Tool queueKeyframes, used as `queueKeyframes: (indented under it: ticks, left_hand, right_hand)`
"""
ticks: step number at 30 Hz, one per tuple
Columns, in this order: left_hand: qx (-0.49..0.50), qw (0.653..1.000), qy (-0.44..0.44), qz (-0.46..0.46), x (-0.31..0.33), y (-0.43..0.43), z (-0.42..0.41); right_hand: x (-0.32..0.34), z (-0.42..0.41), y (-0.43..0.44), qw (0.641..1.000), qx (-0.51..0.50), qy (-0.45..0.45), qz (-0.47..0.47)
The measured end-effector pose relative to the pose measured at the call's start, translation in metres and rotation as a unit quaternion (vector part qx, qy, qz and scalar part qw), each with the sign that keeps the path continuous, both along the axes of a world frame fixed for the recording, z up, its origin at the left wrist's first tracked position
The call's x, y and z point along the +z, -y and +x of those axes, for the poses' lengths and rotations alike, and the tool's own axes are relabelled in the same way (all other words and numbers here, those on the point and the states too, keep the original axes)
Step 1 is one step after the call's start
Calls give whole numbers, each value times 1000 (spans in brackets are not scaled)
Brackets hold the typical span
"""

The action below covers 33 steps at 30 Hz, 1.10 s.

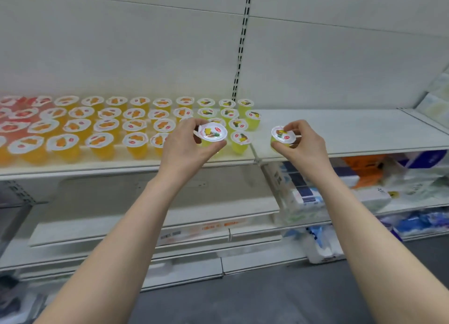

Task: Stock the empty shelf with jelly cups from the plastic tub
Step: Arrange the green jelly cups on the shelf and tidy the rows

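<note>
— What is the left hand [187,143] holding?
— It is pinching a yellow jelly cup [212,132] over the shelf [340,129].
— And the right hand [303,141]?
— It is pinching a second jelly cup [283,135] above the shelf's bare side.
— What is sitting on the shelf?
— Rows of red, orange and yellow cups [109,126], with jelly inside.

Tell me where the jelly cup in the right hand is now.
Head view, right of centre: the jelly cup is held in the right hand, seen against the front of the bare shelf section, just right of the shelved yellow cups.
</note>
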<state>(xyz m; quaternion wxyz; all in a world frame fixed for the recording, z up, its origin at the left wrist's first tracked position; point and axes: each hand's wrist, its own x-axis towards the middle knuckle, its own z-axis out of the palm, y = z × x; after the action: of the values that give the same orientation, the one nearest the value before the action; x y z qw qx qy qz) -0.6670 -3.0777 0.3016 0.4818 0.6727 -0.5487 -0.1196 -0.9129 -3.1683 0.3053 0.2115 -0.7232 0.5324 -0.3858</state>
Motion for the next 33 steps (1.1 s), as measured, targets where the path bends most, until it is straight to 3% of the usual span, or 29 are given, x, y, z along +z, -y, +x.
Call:
queueKeyframes:
  ticks: [17,29,33]
  left_hand:
    - [-7,997,83,7,3,70,26]
    - [30,996,79,-36,7,86,-38]
    - [24,990,131,-44,9,92,-77]
  right_hand:
    - [-46,39,109,995,-11,-98,3]
    - [-47,14,139,985,128,-116,-7]
    - [-33,-13,145,978,174,-113,-35]
